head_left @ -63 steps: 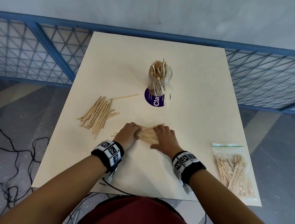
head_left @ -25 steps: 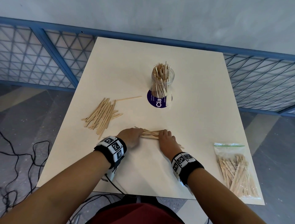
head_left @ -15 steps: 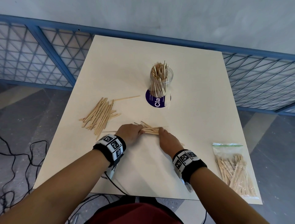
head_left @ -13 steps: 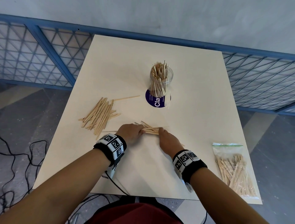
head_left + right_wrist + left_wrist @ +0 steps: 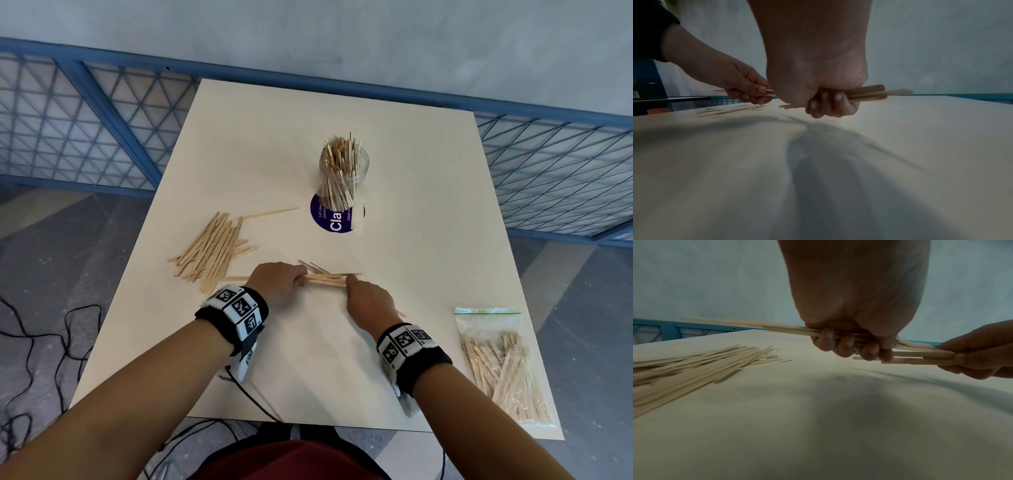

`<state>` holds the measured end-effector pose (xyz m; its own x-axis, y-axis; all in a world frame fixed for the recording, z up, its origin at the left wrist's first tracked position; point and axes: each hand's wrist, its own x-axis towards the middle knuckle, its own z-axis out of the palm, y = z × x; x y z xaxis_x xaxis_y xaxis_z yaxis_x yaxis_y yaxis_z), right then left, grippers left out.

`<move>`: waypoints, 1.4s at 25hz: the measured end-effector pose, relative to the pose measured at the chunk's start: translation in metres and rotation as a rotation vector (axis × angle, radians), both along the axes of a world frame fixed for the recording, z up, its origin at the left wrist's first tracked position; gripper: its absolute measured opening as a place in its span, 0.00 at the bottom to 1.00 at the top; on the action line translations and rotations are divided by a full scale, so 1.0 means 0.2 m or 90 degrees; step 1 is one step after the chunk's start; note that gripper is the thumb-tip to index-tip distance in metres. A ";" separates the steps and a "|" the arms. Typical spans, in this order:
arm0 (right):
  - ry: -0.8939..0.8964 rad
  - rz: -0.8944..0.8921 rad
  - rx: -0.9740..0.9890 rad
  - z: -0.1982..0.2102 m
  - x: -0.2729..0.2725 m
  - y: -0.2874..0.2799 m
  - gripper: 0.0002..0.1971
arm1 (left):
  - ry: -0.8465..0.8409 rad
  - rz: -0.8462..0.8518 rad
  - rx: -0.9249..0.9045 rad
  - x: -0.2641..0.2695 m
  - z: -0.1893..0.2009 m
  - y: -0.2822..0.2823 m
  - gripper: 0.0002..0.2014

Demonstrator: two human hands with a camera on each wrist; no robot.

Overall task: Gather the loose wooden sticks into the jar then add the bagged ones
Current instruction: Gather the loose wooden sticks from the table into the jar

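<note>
A bundle of loose wooden sticks [image 5: 327,279] lies crosswise just above the table, gripped at both ends. My left hand [image 5: 279,282] curls round its left end [image 5: 851,344]; my right hand [image 5: 368,299] curls round its right end [image 5: 828,102]. A clear jar [image 5: 343,173] packed with upright sticks stands further back at the table's middle. Another pile of loose sticks [image 5: 214,248] lies at the left [image 5: 694,365]. The clear bag of sticks [image 5: 503,363] lies at the front right corner.
The cream table [image 5: 428,212] ends close to my body. A round purple lid or label [image 5: 337,217] lies flat at the jar's foot. A blue mesh railing [image 5: 85,113] runs behind the table. Black cables [image 5: 44,342] lie on the floor at the left.
The spread sticks under my hands have been drawn into a tight bundle and lifted slightly off the table. Both hands now grip its ends.
</note>
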<state>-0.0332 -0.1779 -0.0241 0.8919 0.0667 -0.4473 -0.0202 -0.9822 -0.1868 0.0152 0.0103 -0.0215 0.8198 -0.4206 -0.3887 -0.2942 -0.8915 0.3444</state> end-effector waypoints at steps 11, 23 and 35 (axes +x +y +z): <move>-0.006 -0.220 0.166 0.07 0.02 -0.04 0.08 | 0.026 0.254 -0.253 0.04 0.10 -0.01 0.16; -0.012 -0.220 0.519 0.31 0.13 0.15 0.13 | 0.285 0.797 -1.096 0.26 0.38 -0.23 0.20; -0.150 -0.287 0.492 0.26 0.17 0.12 0.13 | 0.340 0.765 -0.944 0.16 0.31 -0.32 0.16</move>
